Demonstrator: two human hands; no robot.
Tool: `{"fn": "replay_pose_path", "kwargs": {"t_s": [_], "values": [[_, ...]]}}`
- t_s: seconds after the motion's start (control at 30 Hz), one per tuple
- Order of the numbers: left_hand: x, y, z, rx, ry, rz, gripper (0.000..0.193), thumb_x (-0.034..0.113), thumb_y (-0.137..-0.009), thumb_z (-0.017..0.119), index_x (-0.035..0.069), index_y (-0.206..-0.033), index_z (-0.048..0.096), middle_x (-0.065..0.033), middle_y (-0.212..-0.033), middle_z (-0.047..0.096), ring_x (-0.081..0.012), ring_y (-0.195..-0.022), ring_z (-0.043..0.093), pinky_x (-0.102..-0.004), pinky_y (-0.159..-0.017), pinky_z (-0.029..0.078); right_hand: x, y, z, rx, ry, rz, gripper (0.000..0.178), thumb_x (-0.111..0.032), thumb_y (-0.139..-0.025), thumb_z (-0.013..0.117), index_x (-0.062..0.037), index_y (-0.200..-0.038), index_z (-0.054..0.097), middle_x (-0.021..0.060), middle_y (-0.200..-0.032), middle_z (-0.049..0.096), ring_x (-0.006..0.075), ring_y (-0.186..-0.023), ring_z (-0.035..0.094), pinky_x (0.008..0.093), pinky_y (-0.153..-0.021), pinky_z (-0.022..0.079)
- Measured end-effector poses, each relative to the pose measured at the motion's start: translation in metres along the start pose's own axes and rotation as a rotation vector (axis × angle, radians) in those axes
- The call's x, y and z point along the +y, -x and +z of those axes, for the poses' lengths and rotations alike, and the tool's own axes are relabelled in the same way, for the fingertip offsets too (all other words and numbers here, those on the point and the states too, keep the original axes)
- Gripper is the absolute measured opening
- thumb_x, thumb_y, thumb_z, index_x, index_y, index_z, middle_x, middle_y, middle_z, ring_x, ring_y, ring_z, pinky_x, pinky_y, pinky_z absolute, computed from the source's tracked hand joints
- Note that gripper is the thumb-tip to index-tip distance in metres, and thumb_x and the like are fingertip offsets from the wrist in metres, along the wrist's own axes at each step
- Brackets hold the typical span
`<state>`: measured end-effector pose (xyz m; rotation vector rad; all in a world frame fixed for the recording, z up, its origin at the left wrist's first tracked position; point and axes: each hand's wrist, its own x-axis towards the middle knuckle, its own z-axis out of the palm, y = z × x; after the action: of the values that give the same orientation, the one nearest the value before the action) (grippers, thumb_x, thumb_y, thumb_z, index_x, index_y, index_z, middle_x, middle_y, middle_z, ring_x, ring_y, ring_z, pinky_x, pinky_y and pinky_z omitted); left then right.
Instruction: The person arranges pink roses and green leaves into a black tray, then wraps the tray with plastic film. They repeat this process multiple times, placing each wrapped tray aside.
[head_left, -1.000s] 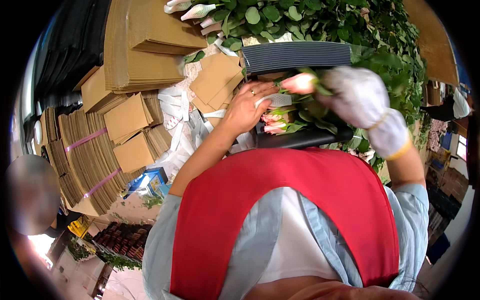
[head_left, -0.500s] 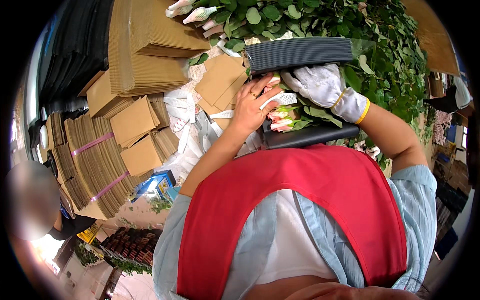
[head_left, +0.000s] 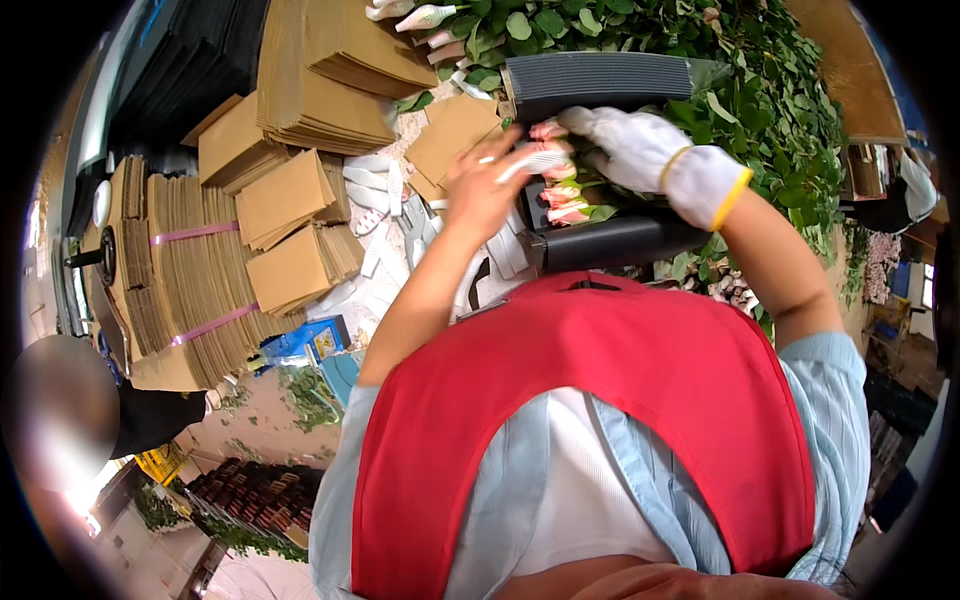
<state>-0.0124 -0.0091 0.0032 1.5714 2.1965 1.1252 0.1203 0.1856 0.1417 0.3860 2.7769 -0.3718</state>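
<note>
A row of pink roses (head_left: 563, 193) lies in a dark trough between two black padded sides, leaves toward the right. My bare left hand (head_left: 485, 187), with a ring, is left of the buds; its blurred fingers close on a white foam net sleeve (head_left: 540, 162) that reaches to one bud. In a white glove with a yellow cuff, my right hand (head_left: 632, 150) lies over the roses just behind the buds. Its fingers curl onto them, partly hidden. Ribbed dark-grey padding (head_left: 600, 80) forms the far side, and a smooth black side (head_left: 620, 240) is nearest my red apron.
Brown cardboard stacks (head_left: 325, 80) and tied bundles (head_left: 195, 260) fill the left. White foam sleeves (head_left: 375, 185) lie beside loose cardboard pieces (head_left: 450, 140). Leafy stems (head_left: 770, 130) cover the far right. A person (head_left: 150, 420) is at the lower left, by a blue box (head_left: 305, 342).
My left hand has moved left off the roses, drawing the net sleeve leftward and up, baring more pink buds. My right hand has shifted slightly up. The whole view has tilted a little.
</note>
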Motion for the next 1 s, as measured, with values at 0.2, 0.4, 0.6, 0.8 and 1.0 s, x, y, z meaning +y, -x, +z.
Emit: {"fn": "replay_pose_path", "kwargs": {"t_s": [0.2,0.4,0.6,0.8,1.0], "values": [[0.022,0.092,-0.089,-0.091,-0.169,-0.342,0.042,0.011,-0.087,0.067,0.007,-0.128,0.063,-0.0188,-0.131,0.060,-0.0341,-0.111,0.061,-0.0415,-0.096,0.047,-0.003,0.122,-0.054,0.491,0.180,0.067,0.033,-0.013,-0.083,0.065,-0.0060,-0.115,0.066,0.0149,-0.120,0.066,0.0315,-0.110,0.064,0.0399,-0.093,0.052],[0.046,0.026,-0.045,-0.080,0.269,-0.342,0.021,0.019,-0.088,0.070,0.005,-0.104,0.074,-0.0137,-0.077,0.069,-0.0279,-0.067,0.066,-0.0368,-0.065,0.052,0.021,0.191,0.059,-0.590,0.061,0.669,0.026,-0.021,-0.084,0.061,-0.0051,-0.101,0.072,0.0194,-0.097,0.071,0.0337,-0.088,0.069,0.0394,-0.080,0.056],[0.014,0.056,-0.020,-0.019,0.410,-0.505,0.025,0.022,-0.096,0.060,0.004,-0.111,0.071,-0.0147,-0.086,0.071,-0.0256,-0.078,0.070,-0.0350,-0.073,0.054,-0.033,0.182,0.028,-0.316,-0.444,0.196,0.035,-0.021,-0.086,0.063,-0.0042,-0.117,0.065,0.0168,-0.112,0.068,0.0308,-0.101,0.067,0.0389,-0.085,0.056],[0.006,0.002,0.005,0.248,0.533,-0.132,0.049,0.037,-0.098,0.058,-0.001,-0.129,0.058,-0.0207,-0.129,0.056,-0.0331,-0.123,0.053,-0.0378,-0.105,0.040,-0.050,0.056,-0.051,0.172,0.150,-0.339,0.049,-0.022,-0.080,0.071,-0.0074,-0.125,0.057,0.0149,-0.132,0.059,0.0352,-0.114,0.060,0.0441,-0.093,0.051],[0.003,-0.059,0.016,0.043,0.406,-0.372,0.038,0.033,-0.092,0.064,-0.002,-0.105,0.066,-0.0254,-0.090,0.069,-0.0417,-0.090,0.067,-0.0449,-0.079,0.051,-0.015,0.005,0.011,-0.043,0.168,-0.283,0.069,-0.027,-0.078,0.070,-0.0084,-0.140,0.046,0.0162,-0.149,0.041,0.0344,-0.136,0.042,0.0458,-0.113,0.035]]}}
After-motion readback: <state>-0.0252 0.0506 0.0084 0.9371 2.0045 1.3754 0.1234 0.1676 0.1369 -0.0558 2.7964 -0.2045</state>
